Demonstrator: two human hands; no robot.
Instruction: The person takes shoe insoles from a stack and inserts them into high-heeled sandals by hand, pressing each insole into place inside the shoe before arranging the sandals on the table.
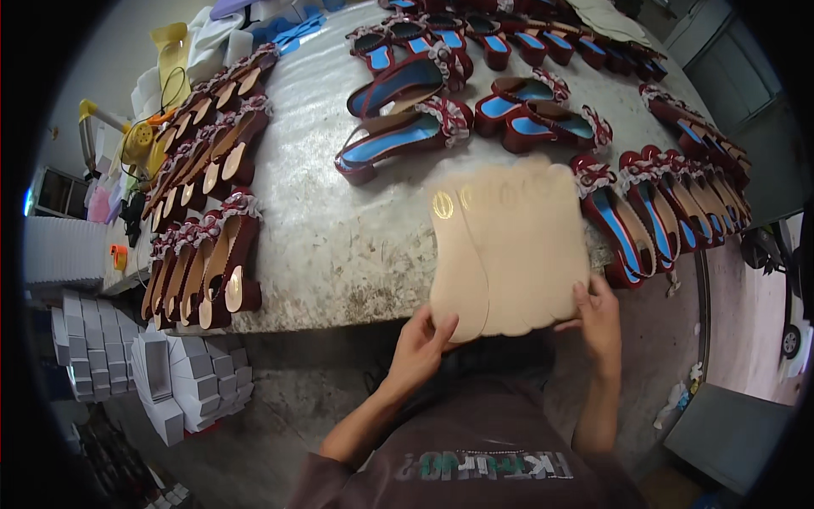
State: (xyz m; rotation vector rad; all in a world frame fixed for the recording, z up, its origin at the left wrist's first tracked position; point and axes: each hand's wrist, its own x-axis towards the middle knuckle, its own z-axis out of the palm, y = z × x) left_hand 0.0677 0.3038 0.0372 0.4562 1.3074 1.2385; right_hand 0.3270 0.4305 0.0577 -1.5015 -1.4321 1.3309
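Fingers (434,327) of the left hand (420,348) curl round the near end of a fanned stack of beige insoles (509,246), thumb on top, clamped on the lowest one; the right hand (600,318) pinches the stack's right near corner, its fingers closed on the edge. The insoles are held flat just above the near edge of the bench (339,246), right of its middle, their gold-stamped heel ends pointing away from the person. Along the bench's left edge stand rows of dark red sandals (203,271) on their sides, pale linings showing, which suggests these already have insoles. Across the far side and the right edge lie many more shoes (398,136) with bare blue footbeds, so by the look of it most of the fitting is left to do. None of the held insoles has yet been separated from the fan. White boxes (178,382) are stacked on the floor below the bench's near left corner.
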